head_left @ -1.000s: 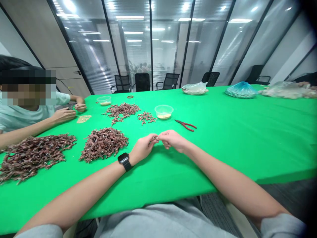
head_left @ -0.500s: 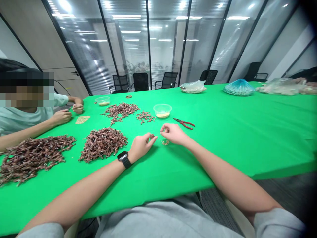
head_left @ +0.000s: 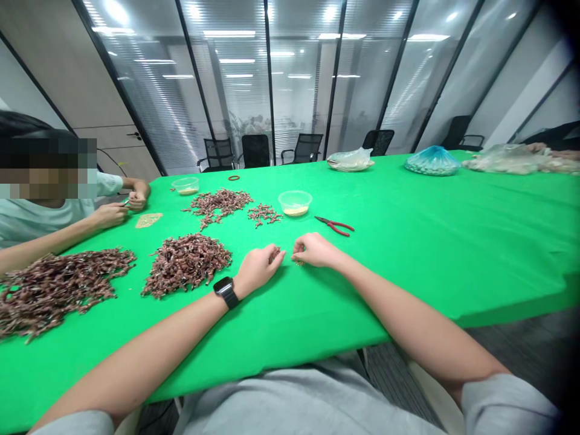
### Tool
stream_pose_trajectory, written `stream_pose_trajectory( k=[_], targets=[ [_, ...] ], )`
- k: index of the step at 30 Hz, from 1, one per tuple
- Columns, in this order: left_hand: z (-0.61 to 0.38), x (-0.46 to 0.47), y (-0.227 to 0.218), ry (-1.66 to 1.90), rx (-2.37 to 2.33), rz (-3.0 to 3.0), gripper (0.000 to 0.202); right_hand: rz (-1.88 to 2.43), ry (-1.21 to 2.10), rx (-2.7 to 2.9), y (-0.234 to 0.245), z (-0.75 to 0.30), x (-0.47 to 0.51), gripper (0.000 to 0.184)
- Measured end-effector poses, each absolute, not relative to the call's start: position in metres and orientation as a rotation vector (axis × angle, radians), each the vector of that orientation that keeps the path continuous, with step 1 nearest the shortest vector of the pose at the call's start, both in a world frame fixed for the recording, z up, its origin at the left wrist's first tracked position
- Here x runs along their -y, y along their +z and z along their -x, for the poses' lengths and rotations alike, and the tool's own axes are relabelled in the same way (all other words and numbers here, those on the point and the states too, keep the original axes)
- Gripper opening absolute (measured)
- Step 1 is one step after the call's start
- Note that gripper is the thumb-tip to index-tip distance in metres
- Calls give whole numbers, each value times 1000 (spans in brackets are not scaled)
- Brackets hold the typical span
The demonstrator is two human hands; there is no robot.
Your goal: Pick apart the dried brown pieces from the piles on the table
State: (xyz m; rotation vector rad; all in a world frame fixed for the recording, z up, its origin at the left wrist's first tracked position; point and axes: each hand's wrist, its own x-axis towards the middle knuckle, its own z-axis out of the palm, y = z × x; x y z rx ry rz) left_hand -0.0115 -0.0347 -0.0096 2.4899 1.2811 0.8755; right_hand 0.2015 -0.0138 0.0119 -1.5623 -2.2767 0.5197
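My left hand (head_left: pixel 258 269) rests on the green table (head_left: pixel 408 241) with its fingers curled round a small brown piece (head_left: pixel 274 251). A black watch (head_left: pixel 225 291) sits on that wrist. My right hand (head_left: pixel 315 250) lies a little to the right, fingers bent down and pinching at a small heap of tiny pale bits (head_left: pixel 299 263) on the cloth. What the fingers hold is too small to name. The two hands are a few centimetres apart. A large pile of brown pieces (head_left: pixel 186 261) lies just left of my left hand.
Another brown pile (head_left: pixel 58 289) lies at the far left and two smaller ones (head_left: pixel 220 202) further back. A clear bowl (head_left: pixel 295 203) and red pliers (head_left: pixel 335 225) sit beyond my hands. A co-worker's hands (head_left: pixel 118 208) work at the left. Plastic bags (head_left: pixel 432 162) line the far edge.
My hands were joined together above the table; they have parted and dropped. The right hand went down onto the small heap of bits, and the left settled on the cloth.
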Motion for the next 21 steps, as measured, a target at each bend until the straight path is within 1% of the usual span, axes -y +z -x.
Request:
stream_pose_trajectory(
  k=[6, 15, 18, 21],
  targets=[
    [11, 35, -9, 867, -1275, -2485, 38, 1597, 502, 2269, 5, -199, 10, 6],
    [12, 33, -10, 933, -1245, -2448, 37, 1523, 513, 2305, 5, -195, 15, 10],
    [12, 32, -7, 1036, -1220, -2291, 37, 1460, 683, 2174, 10, -192, 16, 11],
    [11, 32, -3, 1134, -1136, -1999, 37, 1357, 936, 1999, 14, -189, 19, 19]
  ],
)
